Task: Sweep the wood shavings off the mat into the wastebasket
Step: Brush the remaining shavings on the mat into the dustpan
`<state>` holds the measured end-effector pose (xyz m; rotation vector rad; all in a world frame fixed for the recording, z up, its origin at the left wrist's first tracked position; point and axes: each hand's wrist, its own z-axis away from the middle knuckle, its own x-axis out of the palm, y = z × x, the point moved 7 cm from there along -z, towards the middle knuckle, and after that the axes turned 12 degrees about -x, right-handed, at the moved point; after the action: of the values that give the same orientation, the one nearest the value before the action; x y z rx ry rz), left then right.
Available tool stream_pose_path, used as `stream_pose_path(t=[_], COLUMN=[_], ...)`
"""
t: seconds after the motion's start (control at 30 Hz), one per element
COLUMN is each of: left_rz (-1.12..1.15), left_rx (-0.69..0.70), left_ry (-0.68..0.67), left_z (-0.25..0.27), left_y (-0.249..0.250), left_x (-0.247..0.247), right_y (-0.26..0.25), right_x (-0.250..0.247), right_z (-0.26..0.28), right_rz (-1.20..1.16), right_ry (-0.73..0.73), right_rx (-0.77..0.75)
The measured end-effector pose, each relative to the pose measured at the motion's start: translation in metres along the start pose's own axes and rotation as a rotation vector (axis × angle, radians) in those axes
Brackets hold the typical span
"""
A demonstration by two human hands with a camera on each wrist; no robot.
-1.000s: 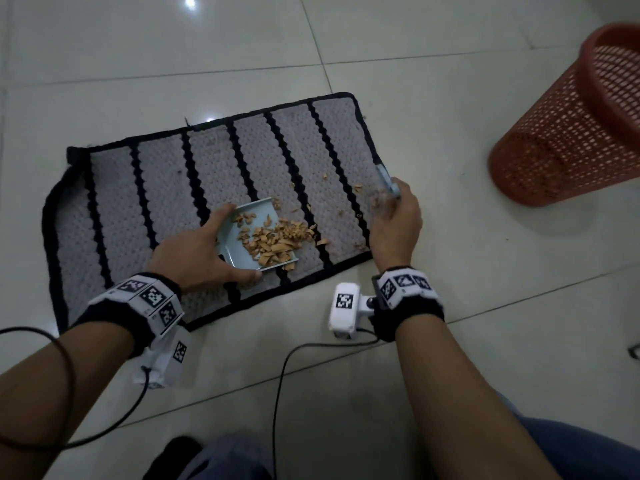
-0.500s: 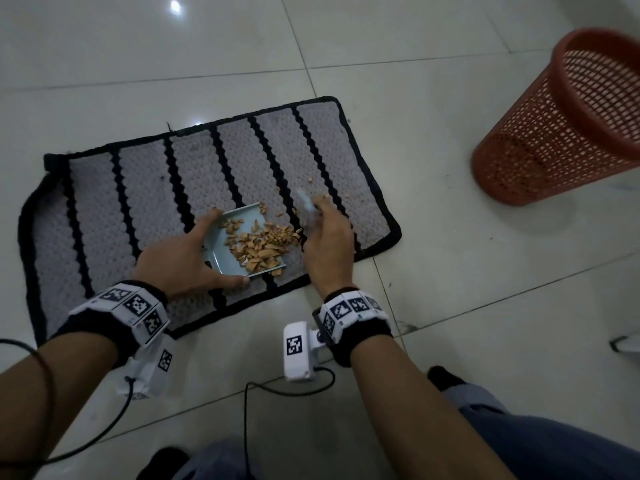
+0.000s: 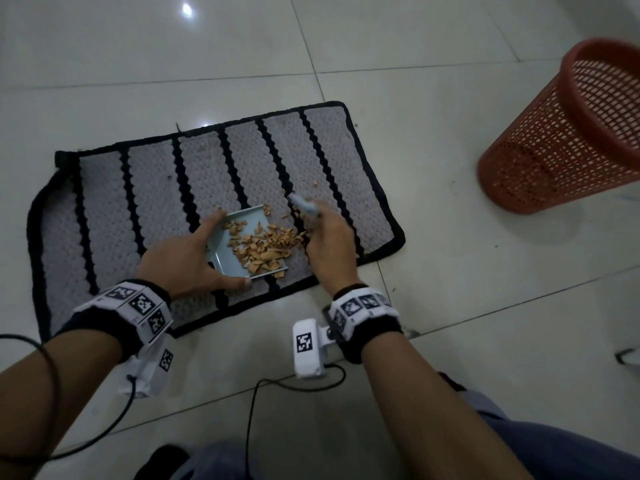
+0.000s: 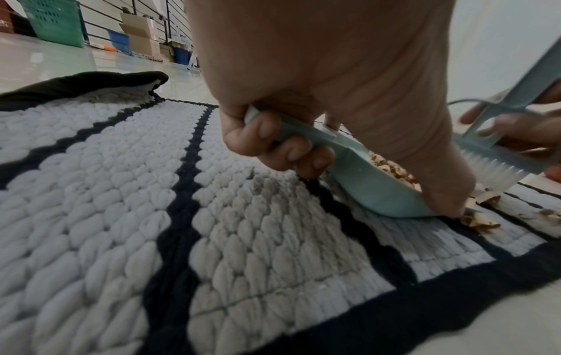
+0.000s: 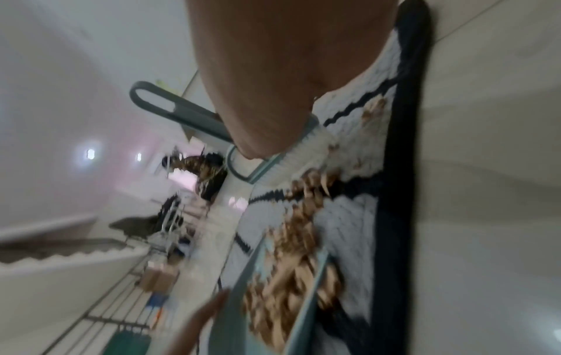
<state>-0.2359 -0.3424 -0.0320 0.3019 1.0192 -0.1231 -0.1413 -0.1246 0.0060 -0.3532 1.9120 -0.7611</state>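
Observation:
A grey mat with black stripes [image 3: 207, 188] lies on the tiled floor. My left hand [image 3: 183, 258] grips the handle of a light blue dustpan [image 3: 225, 263] whose lip rests on the mat [image 4: 106, 192]. A heap of tan wood shavings [image 3: 266, 245] lies in the pan and at its mouth. My right hand [image 3: 329, 244] holds a small blue brush [image 3: 304, 206], its white bristles [image 4: 498, 173] at the pan's right edge. A few loose shavings [image 3: 315, 183] lie beyond the brush. The red mesh wastebasket [image 3: 561, 133] stands on the floor to the far right.
Black cables [image 3: 252, 410] trail over the floor near my knees. Bare tiles lie between the mat's right edge and the wastebasket. In the left wrist view, boxes and a green crate [image 4: 54, 21] line a far wall.
My right hand has swept the brush leftwards from the mat's right edge to the dustpan's mouth, pushing shavings into the heap. The left hand has kept the pan in place.

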Motion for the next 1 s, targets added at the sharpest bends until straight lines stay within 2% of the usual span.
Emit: stream_pose_path(t=[0.1,0.13,0.2,0.3,0.4,0.47,0.57,0.7,0.9,0.93,1.0], left_rz=[0.010,0.011,0.012,0.009,0.000,0.001,0.000,-0.014,-0.019,-0.017,-0.006], left_rx=[-0.005,-0.007,-0.007,-0.008,-0.013,-0.013,-0.012,-0.025,-0.041,-0.045,-0.046], left_ry=[-0.007,-0.011,-0.011,-0.009,-0.021,-0.021,-0.024,-0.024,-0.034,-0.036,-0.037], left_z=[0.000,0.001,0.001,0.001,0.001,0.002,0.003,0.005,0.005,0.006,0.006], left_y=[0.001,0.001,0.002,0.001,0.002,0.002,0.003,0.004,0.003,0.003,0.003], left_x=[0.001,0.001,0.001,0.000,0.001,0.000,-0.001,-0.001,-0.001,-0.001,-0.002], right_y=[0.021,0.028,0.041,0.054,0.059,0.061,0.060,0.054,0.048,0.047,0.042], right_x=[-0.041,-0.054,-0.073,-0.087,-0.079,-0.063,-0.043,-0.035,-0.049,-0.052,-0.047], right_z=[-0.018,-0.030,-0.049,-0.055,-0.048,-0.043,-0.042,-0.055,-0.067,-0.064,-0.048], right_rz=[-0.154,-0.157,-0.131,-0.136,-0.028,0.071,0.058,-0.034,-0.102,-0.127,-0.170], right_ry=[-0.009,-0.073,-0.295,-0.585,-0.806,-0.903,-0.882,-0.672,-0.486,-0.497,-0.632], right_rx=[0.135,0.122,0.096,0.112,0.101,0.084,0.071,0.067,0.059,0.067,0.088])
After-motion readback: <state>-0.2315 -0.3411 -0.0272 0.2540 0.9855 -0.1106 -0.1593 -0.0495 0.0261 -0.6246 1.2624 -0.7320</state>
